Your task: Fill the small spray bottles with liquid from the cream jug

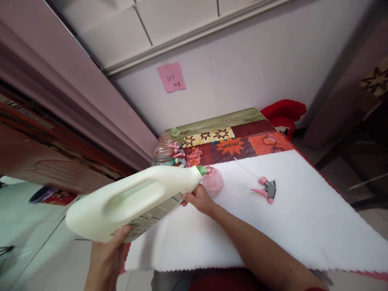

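Observation:
A large pale-green detergent jug point(130, 202) is tilted, its green spout point(202, 170) at the mouth of a round pink spray bottle point(214, 184). My left hand point(107, 254) grips the jug near its base, with the thumb on the printed label. Close to the neck, my right hand point(200, 199) holds the jug from below; some of its fingers are hidden. Whether liquid is flowing cannot be made out. To the right, a pink and grey trigger sprayer head point(268, 190) with a thin tube lies on the white cloth point(260, 234).
Several more spray bottles point(163, 155) with trigger heads lie at the table's back left, beside a small green cap point(175, 132). A patterned cover point(230, 146) shows along the back. A pink note point(171, 77) is on the wall, and a red item point(283, 114) is behind the table.

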